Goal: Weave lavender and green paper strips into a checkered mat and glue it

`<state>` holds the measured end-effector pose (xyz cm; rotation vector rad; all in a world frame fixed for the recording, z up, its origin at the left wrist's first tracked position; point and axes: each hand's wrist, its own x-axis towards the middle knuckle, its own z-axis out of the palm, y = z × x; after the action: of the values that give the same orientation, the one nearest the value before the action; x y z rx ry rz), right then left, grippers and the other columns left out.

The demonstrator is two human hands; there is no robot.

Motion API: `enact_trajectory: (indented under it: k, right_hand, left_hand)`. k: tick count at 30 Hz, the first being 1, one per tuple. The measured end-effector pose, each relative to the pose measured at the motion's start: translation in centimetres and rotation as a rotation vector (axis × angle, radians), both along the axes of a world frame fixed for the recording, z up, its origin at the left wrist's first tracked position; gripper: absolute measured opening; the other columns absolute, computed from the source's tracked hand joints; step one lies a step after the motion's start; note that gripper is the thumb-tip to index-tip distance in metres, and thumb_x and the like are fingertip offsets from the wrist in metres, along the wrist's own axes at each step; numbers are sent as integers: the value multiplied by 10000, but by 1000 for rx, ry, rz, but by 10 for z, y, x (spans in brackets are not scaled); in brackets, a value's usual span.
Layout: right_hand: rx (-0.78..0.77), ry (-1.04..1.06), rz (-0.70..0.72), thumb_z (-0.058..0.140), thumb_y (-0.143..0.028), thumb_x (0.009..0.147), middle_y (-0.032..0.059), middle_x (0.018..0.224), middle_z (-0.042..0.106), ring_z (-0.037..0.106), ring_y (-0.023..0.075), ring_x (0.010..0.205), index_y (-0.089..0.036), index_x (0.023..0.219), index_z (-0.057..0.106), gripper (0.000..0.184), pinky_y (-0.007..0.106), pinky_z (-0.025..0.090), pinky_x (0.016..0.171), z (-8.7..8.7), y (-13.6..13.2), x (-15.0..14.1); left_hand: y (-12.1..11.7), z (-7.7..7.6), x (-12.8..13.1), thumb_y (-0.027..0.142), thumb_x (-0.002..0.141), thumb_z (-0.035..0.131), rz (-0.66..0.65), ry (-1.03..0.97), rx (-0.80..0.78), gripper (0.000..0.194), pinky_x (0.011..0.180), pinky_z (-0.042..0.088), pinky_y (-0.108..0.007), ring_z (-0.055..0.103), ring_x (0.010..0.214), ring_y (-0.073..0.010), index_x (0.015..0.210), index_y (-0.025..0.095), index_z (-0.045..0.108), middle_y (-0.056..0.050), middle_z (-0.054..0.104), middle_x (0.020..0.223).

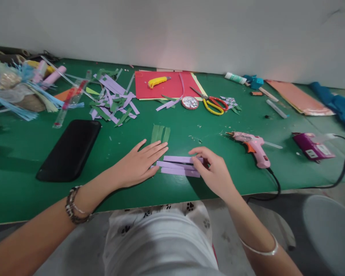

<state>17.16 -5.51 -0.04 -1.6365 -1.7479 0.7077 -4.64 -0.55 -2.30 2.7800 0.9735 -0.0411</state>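
Observation:
Three purple paper strips (179, 165) lie side by side on the green table (23, 153), near its front edge. My left hand (139, 163) lies flat with fingers stretched out, pressing down on the strips' left ends. My right hand (214, 170) curls over their right ends, thumb and fingers pinching a strip there. Green paper strips (160, 133) lie just beyond my left fingertips.
A black phone (70, 149) lies to the left. A pink glue gun (253, 147) with a black cord lies to the right, near a purple device (312, 146). Farther back lie cut paper strips (113, 101), red paper (163, 86), a yellow knife (158, 81) and scissors (212, 103).

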Motion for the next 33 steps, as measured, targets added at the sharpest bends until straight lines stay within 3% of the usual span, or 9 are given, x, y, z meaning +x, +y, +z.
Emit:
enact_trajectory:
  k: [4, 9, 16, 20, 26, 33]
  right_hand:
    - [58, -68, -65, 470, -225, 763, -44, 586, 539, 459, 89, 516, -202, 840, 584, 139, 236, 338, 577, -5, -3, 0]
    - [99, -144, -112, 453, -233, 782, -56, 554, 519, 472, 94, 523, -212, 844, 585, 147, 279, 321, 679, -11, -6, 1]
    - [111, -172, -143, 433, -228, 788, -48, 580, 529, 469, 101, 525, -216, 865, 578, 165, 298, 300, 684, -16, -9, 1]
    - [137, -165, -161, 458, -203, 762, -30, 615, 534, 460, 106, 538, -201, 852, 580, 152, 276, 294, 627, -15, -7, 1]
    - [159, -197, -154, 434, -179, 775, -16, 682, 557, 484, 116, 597, -205, 859, 581, 172, 288, 286, 662, -15, -7, 3]
    - [99, -211, -158, 457, -191, 772, -18, 696, 570, 487, 119, 609, -210, 861, 582, 155, 298, 257, 679, -17, -10, 5]
  left_hand:
    - [0, -1, 1, 518, 899, 144, 17, 14, 3, 591, 1075, 86, -408, 157, 1332, -178, 1393, 193, 162, -11, 181, 1453]
    - [0, -3, 2, 526, 897, 100, 11, 20, 17, 590, 1073, 75, -419, 153, 1333, -183, 1388, 210, 185, -3, 186, 1451]
    - [-1, 0, 3, 520, 898, 131, 40, -11, 37, 587, 1072, 116, -406, 185, 1325, -191, 1394, 207, 165, -12, 220, 1445]
    - [0, 0, 7, 521, 897, 132, 17, -20, 49, 595, 1077, 93, -398, 166, 1330, -182, 1392, 194, 177, -16, 213, 1447]
    - [0, -2, 10, 529, 893, 108, 21, 32, 9, 619, 1075, 73, -406, 156, 1333, -186, 1391, 167, 179, -35, 187, 1452]
    - [-1, 1, 11, 512, 897, 114, 27, 51, 13, 610, 1071, 81, -399, 164, 1330, -188, 1390, 161, 184, -47, 198, 1449]
